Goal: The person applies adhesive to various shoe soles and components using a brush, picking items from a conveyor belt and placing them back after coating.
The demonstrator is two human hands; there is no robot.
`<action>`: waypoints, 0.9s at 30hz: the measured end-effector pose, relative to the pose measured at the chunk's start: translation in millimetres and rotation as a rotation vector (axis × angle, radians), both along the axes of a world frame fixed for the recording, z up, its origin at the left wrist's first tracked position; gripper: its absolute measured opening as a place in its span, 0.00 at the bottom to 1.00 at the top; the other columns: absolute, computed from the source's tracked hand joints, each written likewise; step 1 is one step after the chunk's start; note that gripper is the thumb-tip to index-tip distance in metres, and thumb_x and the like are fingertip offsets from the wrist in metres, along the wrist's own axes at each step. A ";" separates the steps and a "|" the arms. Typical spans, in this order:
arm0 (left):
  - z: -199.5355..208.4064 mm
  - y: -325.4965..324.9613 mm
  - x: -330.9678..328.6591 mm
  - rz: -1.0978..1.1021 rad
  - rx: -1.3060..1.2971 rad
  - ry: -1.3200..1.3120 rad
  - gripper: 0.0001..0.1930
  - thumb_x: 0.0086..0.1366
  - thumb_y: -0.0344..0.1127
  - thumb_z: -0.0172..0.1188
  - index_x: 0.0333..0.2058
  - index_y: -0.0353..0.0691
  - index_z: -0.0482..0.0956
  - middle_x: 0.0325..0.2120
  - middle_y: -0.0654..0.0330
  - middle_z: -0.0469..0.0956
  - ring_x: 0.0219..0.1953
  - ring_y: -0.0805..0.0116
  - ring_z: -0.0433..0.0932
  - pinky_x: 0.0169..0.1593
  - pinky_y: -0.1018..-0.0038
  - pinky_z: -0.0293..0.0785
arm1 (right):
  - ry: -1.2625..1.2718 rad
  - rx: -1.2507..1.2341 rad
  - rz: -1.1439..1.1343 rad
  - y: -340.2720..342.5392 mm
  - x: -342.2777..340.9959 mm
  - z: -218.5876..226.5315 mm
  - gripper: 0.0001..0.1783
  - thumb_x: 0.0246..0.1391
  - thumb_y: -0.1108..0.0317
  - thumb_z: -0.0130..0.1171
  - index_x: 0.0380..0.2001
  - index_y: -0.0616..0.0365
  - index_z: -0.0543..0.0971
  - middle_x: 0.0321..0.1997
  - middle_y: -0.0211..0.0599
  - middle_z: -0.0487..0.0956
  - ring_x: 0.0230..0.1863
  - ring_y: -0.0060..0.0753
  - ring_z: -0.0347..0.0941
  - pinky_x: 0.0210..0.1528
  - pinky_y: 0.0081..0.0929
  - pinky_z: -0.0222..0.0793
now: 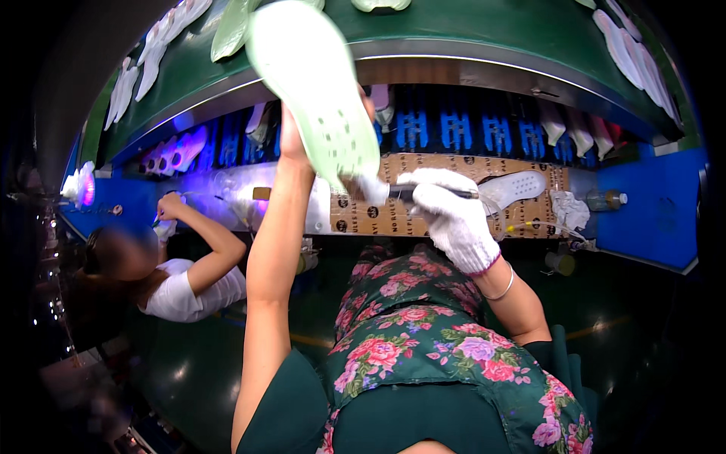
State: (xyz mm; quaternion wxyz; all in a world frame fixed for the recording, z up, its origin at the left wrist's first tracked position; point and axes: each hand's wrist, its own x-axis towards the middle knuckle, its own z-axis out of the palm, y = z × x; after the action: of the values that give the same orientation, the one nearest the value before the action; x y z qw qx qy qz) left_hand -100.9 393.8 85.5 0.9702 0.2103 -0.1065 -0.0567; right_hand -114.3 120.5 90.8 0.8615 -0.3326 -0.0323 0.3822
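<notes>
My bare left hand (293,140) is raised and grips a pale green shoe sole (314,83) with small holes in it, held up in front of the green conveyor belt (469,30). My right hand (452,212), in a white knit glove, holds a dark-handled brush (408,192) whose tip meets the lower end of that sole. A white sole (514,187) lies on the cardboard sheet (408,216) on the bench just right of the gloved hand.
Several pale soles ride the belt at upper left (162,41) and upper right (631,53). Blue racks (469,130) sit under the belt. A co-worker in a white shirt (185,291) works at the left. A bottle (605,200) and crumpled rag (569,209) lie at right.
</notes>
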 end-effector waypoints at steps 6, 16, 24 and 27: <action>29.6 13.5 15.0 0.355 -0.288 -0.196 0.37 0.69 0.55 0.44 0.67 0.34 0.57 0.68 0.47 0.58 0.72 0.44 0.50 0.74 0.45 0.37 | 0.140 0.213 -0.135 14.4 18.2 5.9 0.14 0.56 0.78 0.61 0.47 0.69 0.79 0.44 0.45 0.82 0.37 0.29 0.78 0.39 0.21 0.76; -5.0 -72.1 -86.9 0.400 -0.043 0.117 0.49 0.59 0.67 0.54 0.71 0.44 0.50 0.68 0.37 0.52 0.64 0.36 0.62 0.60 0.32 0.64 | 0.020 0.162 -0.147 35.7 0.2 24.8 0.17 0.56 0.78 0.61 0.50 0.66 0.78 0.49 0.46 0.82 0.42 0.32 0.79 0.43 0.23 0.76; -56.9 -134.7 -133.8 0.316 -0.360 0.195 0.48 0.53 0.68 0.62 0.65 0.41 0.63 0.60 0.47 0.70 0.59 0.46 0.73 0.64 0.47 0.68 | -0.903 -0.310 -0.248 18.8 -5.9 42.4 0.11 0.48 0.79 0.68 0.37 0.66 0.85 0.41 0.43 0.84 0.42 0.31 0.80 0.47 0.26 0.76; -43.8 -150.4 -128.4 0.221 -0.534 0.068 0.51 0.54 0.75 0.56 0.66 0.43 0.61 0.62 0.50 0.68 0.61 0.49 0.71 0.64 0.48 0.67 | -1.066 -0.337 -0.306 14.6 -4.7 45.1 0.11 0.46 0.78 0.69 0.36 0.65 0.85 0.39 0.42 0.85 0.39 0.32 0.81 0.45 0.27 0.77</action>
State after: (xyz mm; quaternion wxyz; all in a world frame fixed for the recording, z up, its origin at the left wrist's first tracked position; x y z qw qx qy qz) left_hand -229.3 243.4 41.7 0.9945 -0.0440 -0.0616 0.0723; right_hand -119.0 135.1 136.0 0.7068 -0.6127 -0.3522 0.0327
